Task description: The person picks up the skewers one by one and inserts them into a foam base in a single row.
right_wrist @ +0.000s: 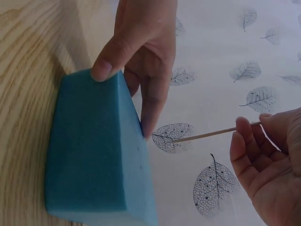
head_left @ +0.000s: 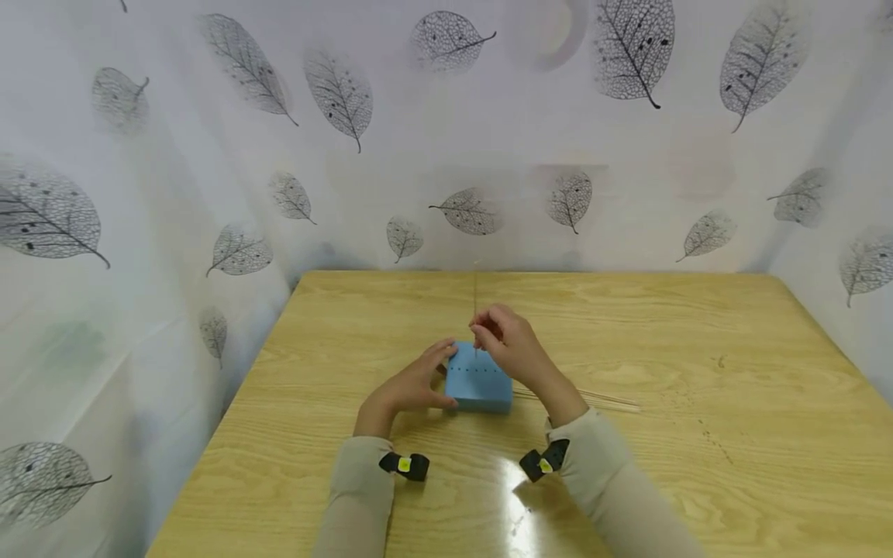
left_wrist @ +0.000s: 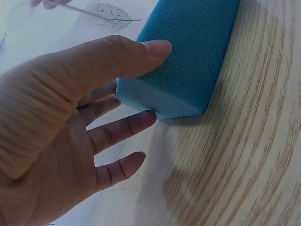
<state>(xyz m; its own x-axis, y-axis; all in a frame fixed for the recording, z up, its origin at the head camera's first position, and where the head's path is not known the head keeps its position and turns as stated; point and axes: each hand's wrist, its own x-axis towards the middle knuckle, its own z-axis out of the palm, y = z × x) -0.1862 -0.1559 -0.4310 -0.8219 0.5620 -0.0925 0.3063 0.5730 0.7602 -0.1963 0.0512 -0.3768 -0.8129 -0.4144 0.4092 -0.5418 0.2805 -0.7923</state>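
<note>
A blue foam block (head_left: 478, 387) lies on the table, with a row of small dark holes across its top. My left hand (head_left: 412, 385) holds it at its left side, thumb on the near face and a fingertip at the far edge; in the left wrist view two lower fingers extend below the block (left_wrist: 188, 52). Above it, my right hand (head_left: 512, 346) pinches a thin wooden stick (head_left: 476, 291) between thumb and forefinger, roughly upright. In the right wrist view the lower end of the stick (right_wrist: 207, 135) is apart from the block (right_wrist: 89, 146).
Several more thin sticks (head_left: 607, 400) lie on the wooden table (head_left: 698, 480), to the right of the block and partly behind my right forearm. A white leaf-patterned curtain (head_left: 516, 209) hangs behind the table and along its sides.
</note>
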